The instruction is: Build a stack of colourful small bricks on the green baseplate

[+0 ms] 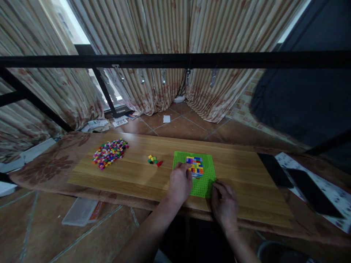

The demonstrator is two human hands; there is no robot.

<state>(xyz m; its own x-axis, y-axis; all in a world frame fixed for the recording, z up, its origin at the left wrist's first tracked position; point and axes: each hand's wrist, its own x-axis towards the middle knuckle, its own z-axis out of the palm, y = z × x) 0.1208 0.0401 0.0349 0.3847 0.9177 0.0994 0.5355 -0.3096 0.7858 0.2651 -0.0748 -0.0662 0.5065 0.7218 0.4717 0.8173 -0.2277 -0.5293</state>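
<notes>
A green studded baseplate (210,171) lies on the wooden board, with a patch of multicoloured building bricks (196,166) joined on its middle. My left hand (179,182) is over the plate's left part, its fingers closed at the left edge of the brick patch. Whatever sits between those fingertips is too small and hidden to make out. At the plate's lower right edge, my right hand (225,202) has its fingers curled against the rim, gripping it. Left of the plate lie several loose yellow and green bricks (152,159) and a red brick (159,164).
A large heap of mixed bricks (109,153) covers the left part of the wooden board (137,182). Dark flat panels (312,190) lie at the right. A black rail (175,61) crosses beyond the board, and a clear plastic container (79,212) is on the floor.
</notes>
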